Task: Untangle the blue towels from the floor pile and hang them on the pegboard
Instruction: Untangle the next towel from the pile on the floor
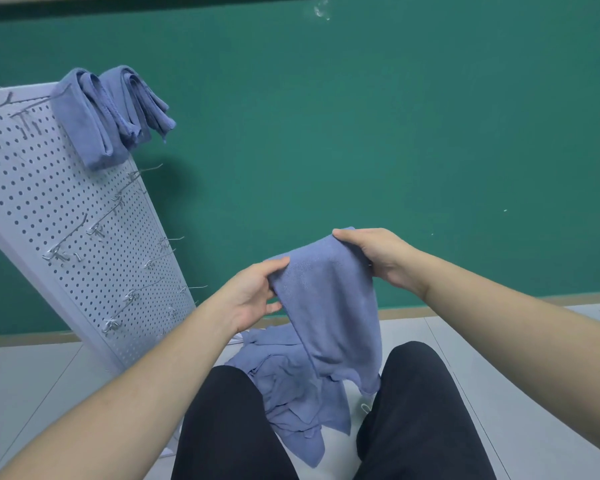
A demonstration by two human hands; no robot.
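A person holds one blue towel (326, 299) up between both hands, near the middle of the view. The left hand (253, 292) grips the towel's upper edge at its 9 o'clock side, thumb on top and fingers (272, 308) curled under the cloth. The right hand (378, 254) pinches the upper edge at about 1 o'clock, its fingers folded over the fabric with the tips hidden behind it. The towel drapes down from that edge toward 6 o'clock, and its lower hem hangs just above the pile (291, 393) of other blue towels on the floor (49, 393).

The pile lies between the person's legs in dark trousers (413, 410), which cover parts of it; how many towels it holds cannot be told, and whether the held towel still touches the pile is hard to make out.

At 10 o'clock a white pegboard (66, 237) leans tilted against the green wall (361, 133), its left side cut off by the frame edge. Two folded blue towels (111, 112) hang over its top corner, side by side and touching. Thin metal hooks (97, 230) stick out of the board; the ones near the top left are blurred.
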